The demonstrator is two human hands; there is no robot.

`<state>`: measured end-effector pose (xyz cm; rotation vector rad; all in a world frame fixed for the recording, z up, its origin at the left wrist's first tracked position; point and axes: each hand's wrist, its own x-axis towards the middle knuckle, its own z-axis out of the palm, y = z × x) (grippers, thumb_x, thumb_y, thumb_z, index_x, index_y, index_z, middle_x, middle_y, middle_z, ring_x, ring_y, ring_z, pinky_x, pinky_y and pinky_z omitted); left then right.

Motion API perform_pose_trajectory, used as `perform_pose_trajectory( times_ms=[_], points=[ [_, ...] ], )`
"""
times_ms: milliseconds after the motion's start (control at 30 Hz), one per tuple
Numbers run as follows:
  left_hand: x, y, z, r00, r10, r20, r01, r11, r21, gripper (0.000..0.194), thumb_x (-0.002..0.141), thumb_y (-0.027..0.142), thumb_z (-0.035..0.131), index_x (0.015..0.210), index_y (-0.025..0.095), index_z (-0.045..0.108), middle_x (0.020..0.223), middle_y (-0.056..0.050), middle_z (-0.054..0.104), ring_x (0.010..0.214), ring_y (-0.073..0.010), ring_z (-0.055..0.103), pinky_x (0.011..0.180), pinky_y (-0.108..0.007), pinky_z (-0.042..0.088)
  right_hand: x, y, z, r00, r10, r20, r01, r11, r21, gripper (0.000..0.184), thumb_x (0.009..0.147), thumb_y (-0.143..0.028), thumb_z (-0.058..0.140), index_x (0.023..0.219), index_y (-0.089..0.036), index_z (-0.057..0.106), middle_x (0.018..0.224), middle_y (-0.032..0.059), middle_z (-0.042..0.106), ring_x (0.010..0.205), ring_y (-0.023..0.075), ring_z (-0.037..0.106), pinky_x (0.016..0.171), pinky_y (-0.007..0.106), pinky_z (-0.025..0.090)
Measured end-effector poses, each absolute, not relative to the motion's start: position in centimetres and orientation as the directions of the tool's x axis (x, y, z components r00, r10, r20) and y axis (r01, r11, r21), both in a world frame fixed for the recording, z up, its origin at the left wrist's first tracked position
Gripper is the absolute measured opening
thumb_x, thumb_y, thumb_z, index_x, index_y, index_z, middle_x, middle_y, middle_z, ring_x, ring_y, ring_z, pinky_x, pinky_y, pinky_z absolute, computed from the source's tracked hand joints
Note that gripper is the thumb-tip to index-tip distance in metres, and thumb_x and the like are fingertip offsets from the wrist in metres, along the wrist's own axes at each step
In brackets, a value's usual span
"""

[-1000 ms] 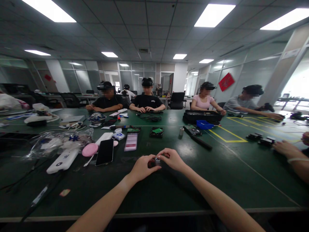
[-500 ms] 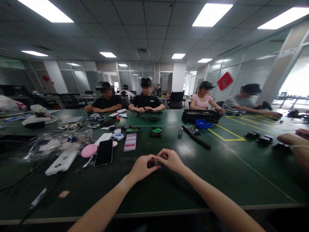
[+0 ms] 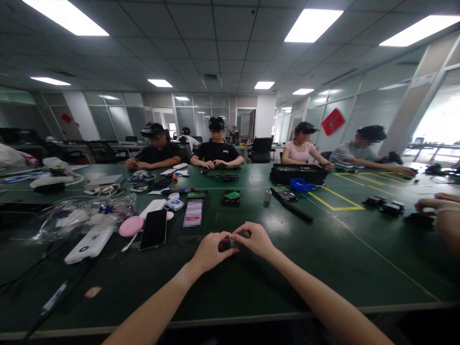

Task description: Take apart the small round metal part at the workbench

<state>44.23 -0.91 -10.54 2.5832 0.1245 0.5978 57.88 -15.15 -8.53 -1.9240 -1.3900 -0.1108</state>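
Observation:
Between my hands, just above or on the green table (image 3: 273,292), is a small grey metal cylinder (image 3: 233,242); much of it is hidden by fingers. The thumb and curled fingers of my left hand (image 3: 212,248) close round its sides. From the right, my right hand (image 3: 254,236) pinches at its top edge with fingertips and thumb. Whether the cylinder touches the table I cannot tell. Farther off stands a similar silver cylinder (image 3: 268,196), upright. A circuit-board piece with green on it (image 3: 230,197) lies ahead of my hands.
To the left lie a tablet or large phone (image 3: 153,230), a pink round case (image 3: 131,226), a white power bank (image 3: 89,244) and clear plastic bags. A black bar (image 3: 297,211) and a blue tray (image 3: 302,185) lie right. Several people sit around; a person's hand (image 3: 429,206) is far right.
My hands stay on the cylinder in nearly the same pose, and slightly more of the cylinder shows between the fingers. The whole view has shifted a little.

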Motion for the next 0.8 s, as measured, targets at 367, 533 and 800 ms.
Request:
perform_pose_trajectory(
  times_ms=[367, 533, 800],
  points=[
    [44.3, -0.7, -10.8, 0.897, 0.2, 0.393, -0.003, -0.889, 0.459, 0.042, 0.076, 0.054, 0.064, 0.106, 0.025, 0.062, 0.074, 0.001, 0.063, 0.067, -0.0169, 0.054, 0.063, -0.025, 0.037, 59.6, -15.6, -7.8, 0.491, 0.747, 0.448, 0.741, -0.087, -0.666, 0.031, 0.083, -0.043, 0.059, 0.087, -0.016, 0.074, 0.054, -0.0049, 0.036, 0.052, 0.0094, 0.035, 0.05, 0.022, 0.026],
    [44.3, -0.8, -10.5, 0.901, 0.201, 0.384, 0.001, -0.887, 0.462, 0.04, 0.077, 0.053, 0.064, 0.105, 0.024, 0.062, 0.071, 0.002, 0.06, 0.066, -0.0167, 0.053, 0.061, -0.025, 0.035, 62.7, -16.6, -8.9, 0.356, 0.896, 0.265, 0.804, -0.149, -0.576, 0.027, 0.078, -0.044, 0.064, 0.085, -0.022, 0.076, 0.052, -0.0053, 0.039, 0.05, 0.0084, 0.033, 0.049, 0.022, 0.024],
    [44.2, -0.9, -10.3, 0.901, 0.207, 0.38, 0.005, -0.883, 0.469, 0.04, 0.076, 0.053, 0.065, 0.105, 0.026, 0.062, 0.074, 0.002, 0.062, 0.067, -0.0165, 0.054, 0.062, -0.025, 0.035, 63.8, -16.9, -9.9, 0.237, 0.971, 0.035, 0.795, -0.173, -0.582, 0.032, 0.073, -0.047, 0.068, 0.096, -0.025, 0.074, 0.055, -0.0053, 0.047, 0.05, 0.0081, 0.039, 0.048, 0.02, 0.026]
  ],
)
